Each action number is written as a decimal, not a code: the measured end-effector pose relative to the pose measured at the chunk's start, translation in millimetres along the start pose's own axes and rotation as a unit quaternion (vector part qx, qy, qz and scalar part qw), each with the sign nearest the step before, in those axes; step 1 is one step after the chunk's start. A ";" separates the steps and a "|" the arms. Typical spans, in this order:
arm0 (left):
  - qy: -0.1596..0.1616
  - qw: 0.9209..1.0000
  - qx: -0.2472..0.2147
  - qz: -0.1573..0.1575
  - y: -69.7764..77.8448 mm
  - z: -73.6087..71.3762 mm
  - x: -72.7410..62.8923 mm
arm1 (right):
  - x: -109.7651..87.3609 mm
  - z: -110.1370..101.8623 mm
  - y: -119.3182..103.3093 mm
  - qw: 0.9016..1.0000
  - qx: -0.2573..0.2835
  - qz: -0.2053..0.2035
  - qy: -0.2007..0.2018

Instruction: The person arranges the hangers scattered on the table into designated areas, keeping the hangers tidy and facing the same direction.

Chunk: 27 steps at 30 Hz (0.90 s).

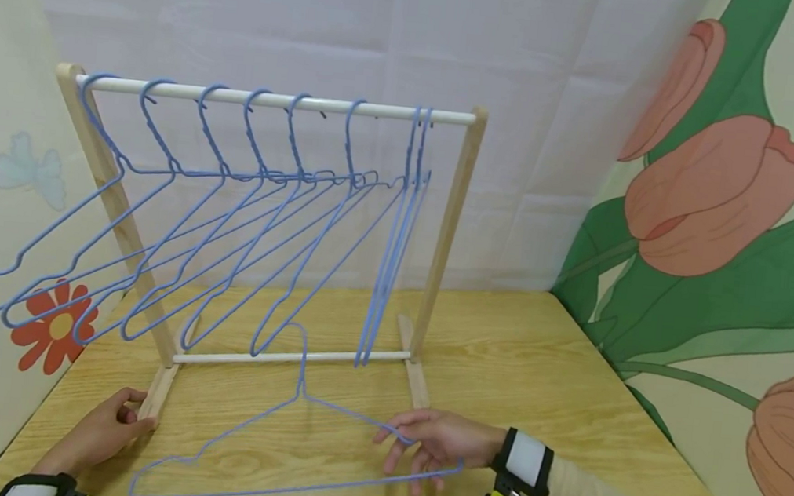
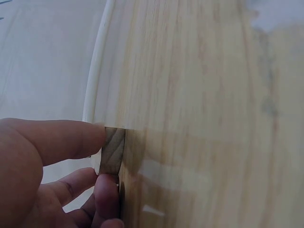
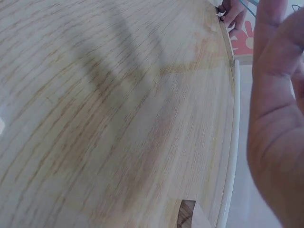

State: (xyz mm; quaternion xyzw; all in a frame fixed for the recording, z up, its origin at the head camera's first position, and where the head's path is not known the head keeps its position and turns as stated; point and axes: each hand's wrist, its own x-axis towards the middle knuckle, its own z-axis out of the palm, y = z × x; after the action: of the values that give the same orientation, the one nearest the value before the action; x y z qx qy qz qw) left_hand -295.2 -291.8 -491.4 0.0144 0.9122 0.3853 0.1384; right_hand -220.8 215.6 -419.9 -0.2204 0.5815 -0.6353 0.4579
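Observation:
My right hand [image 1: 444, 437] holds a blue wire hanger [image 1: 301, 385] by its right shoulder, the wire running between the fingers and partly hidden by them. The hanger's hook points up, overlapping the lower bar of a small clothes rack [image 1: 451, 229] in the head view. At the rack's left side, my left hand [image 1: 101, 427] grips the front end of the wooden foot [image 1: 159, 396]. Close up in the left wrist view, thumb and fingers pinch the foot's end [image 2: 113, 151]. In the right wrist view the right hand [image 3: 280, 109] fills the right edge.
Several blue hangers [image 1: 218, 165] hang from the rack's white top rail [image 1: 324, 105], two of them close together at the right. The rack stands on a wooden table [image 1: 500, 367]. Behind is a white cloth [image 1: 534, 134]; a tulip-printed panel [image 1: 727, 198] stands at the right.

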 end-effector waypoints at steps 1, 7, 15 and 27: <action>0.000 1.000 0.001 0.001 -0.4 0.0 0.1 | 0.3 0.3 -0.5 1.000 0.000 -0.002 0.002; 0.005 1.000 0.004 0.013 -1.1 -0.1 -0.4 | 1.4 1.3 -1.8 1.000 0.006 -0.014 0.024; 0.004 1.000 -0.006 0.002 0.5 -0.4 -1.0 | 2.2 1.7 -2.3 0.998 0.027 -0.045 0.040; -0.006 1.000 -0.011 -0.025 -2.7 0.2 3.7 | 3.7 4.2 0.4 0.994 0.015 -0.100 0.041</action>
State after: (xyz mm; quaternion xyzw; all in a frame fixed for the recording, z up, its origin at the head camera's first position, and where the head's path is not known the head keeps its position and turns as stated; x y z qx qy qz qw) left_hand -298.5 -293.0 -494.3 -0.0076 0.9073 0.3914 0.1534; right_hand -219.1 210.3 -420.3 -0.2439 0.5651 -0.6954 0.3709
